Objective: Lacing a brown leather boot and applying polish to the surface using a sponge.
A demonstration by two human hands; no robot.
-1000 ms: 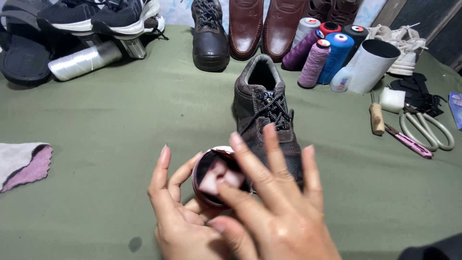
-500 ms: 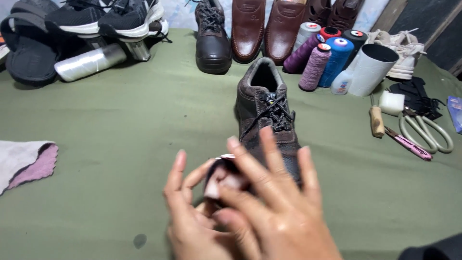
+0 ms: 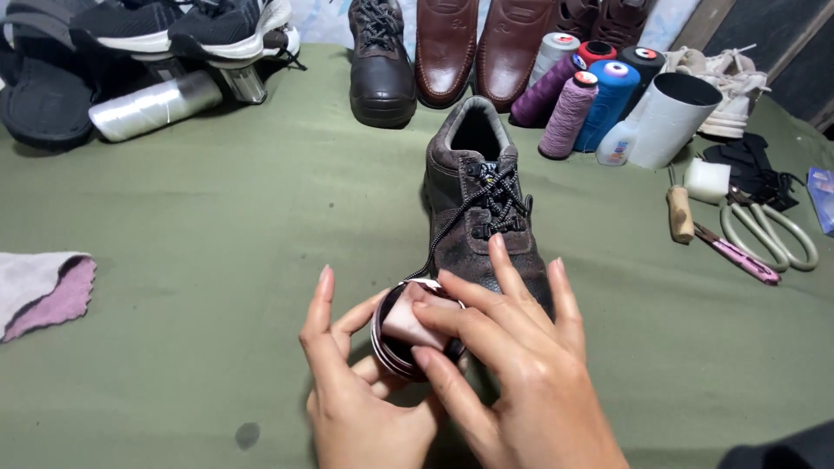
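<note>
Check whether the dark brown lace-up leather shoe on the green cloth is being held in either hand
No, the dark brown lace-up leather shoe stands alone; both hands hold a small round tin.

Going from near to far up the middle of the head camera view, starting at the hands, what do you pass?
Right hand and left hand around a small round tin with a pink cloth → dark brown laced shoe → pair of glossy brown dress shoes along the far edge of the green cloth.

We see our right hand (image 3: 521,365) covering the brown shoe's (image 3: 478,200) toe and part of the round tin (image 3: 408,334), while the top edge crops the far shoes (image 3: 443,43).
</note>
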